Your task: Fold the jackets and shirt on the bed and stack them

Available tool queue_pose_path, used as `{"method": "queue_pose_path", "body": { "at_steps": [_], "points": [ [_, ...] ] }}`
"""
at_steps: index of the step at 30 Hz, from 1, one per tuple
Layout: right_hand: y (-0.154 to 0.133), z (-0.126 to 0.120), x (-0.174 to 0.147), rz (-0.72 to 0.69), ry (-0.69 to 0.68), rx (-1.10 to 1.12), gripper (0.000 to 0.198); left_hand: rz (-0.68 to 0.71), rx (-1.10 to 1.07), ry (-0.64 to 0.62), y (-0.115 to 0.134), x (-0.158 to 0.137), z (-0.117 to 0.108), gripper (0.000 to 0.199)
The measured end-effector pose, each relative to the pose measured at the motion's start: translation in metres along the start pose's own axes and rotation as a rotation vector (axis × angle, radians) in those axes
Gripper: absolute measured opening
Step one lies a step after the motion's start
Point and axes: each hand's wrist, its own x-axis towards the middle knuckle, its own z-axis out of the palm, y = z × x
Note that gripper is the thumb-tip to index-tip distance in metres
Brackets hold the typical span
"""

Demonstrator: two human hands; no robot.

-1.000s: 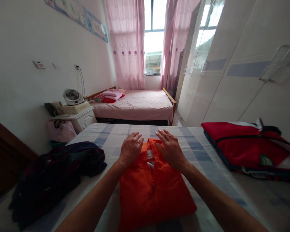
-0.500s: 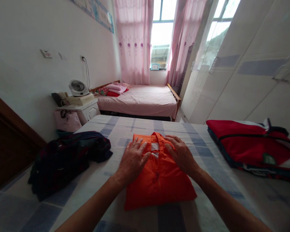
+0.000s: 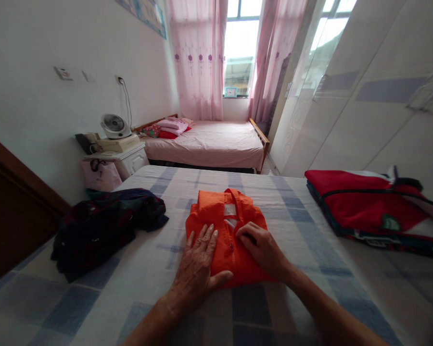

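An orange zip jacket (image 3: 223,262), folded into a compact bundle with its collar pointing away from me, lies on the blue-and-white checked bedsheet (image 3: 155,274). Flat on the jacket's left half rests my left hand (image 3: 200,262), its fingers stretched out and the thumb spread toward the middle. My right hand (image 3: 261,247) is closed, with curled fingers pinching the fabric beside the front zipper, just below the collar opening. A pale label shows inside the collar.
Dark crumpled clothing (image 3: 104,226) lies to the left. Folded red and dark garments (image 3: 364,202) are stacked at the right. Beyond stand a pink-covered bed (image 3: 216,144), a white nightstand (image 3: 133,161) with a fan (image 3: 115,126), and a white wardrobe (image 3: 375,129) along the right.
Both hands have come down the jacket toward me from near its collar. My right fingers have gone from spread to curled on the fabric. The view has tilted slightly down.
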Motion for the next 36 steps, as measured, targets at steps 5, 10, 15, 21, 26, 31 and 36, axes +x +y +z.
{"method": "queue_pose_path", "body": {
  "at_steps": [5, 10, 15, 21, 26, 31, 36],
  "points": [
    [-0.021, -0.002, -0.01, -0.101, -0.005, -0.07, 0.011, 0.021, 0.031, 0.064, 0.002, -0.004, -0.003, 0.083],
    [-0.04, 0.008, -0.018, -0.202, -0.12, -0.301, 0.019, 0.021, 0.025, 0.166, 0.002, -0.005, -0.007, 0.071],
    [-0.041, 0.013, -0.019, -0.191, -0.159, -0.433, 0.009, 0.023, 0.001, 0.218, 0.0, -0.003, -0.012, 0.059],
    [-0.039, 0.012, -0.016, -0.196, -0.167, -0.525, 0.014, 0.142, -0.137, 0.328, 0.008, -0.005, -0.021, 0.035],
    [-0.042, 0.001, -0.016, -0.204, -0.246, -0.574, 0.013, 0.311, -0.3, 0.324, 0.021, -0.006, -0.027, 0.017],
    [-0.035, 0.003, -0.016, -0.175, -0.208, -0.597, 0.013, 0.31, -0.256, 0.288, 0.021, -0.005, -0.016, 0.026],
    [-0.027, 0.005, -0.013, -0.148, -0.167, -0.584, 0.014, 0.29, -0.172, 0.232, 0.019, -0.007, -0.005, 0.042]
  ]
}}
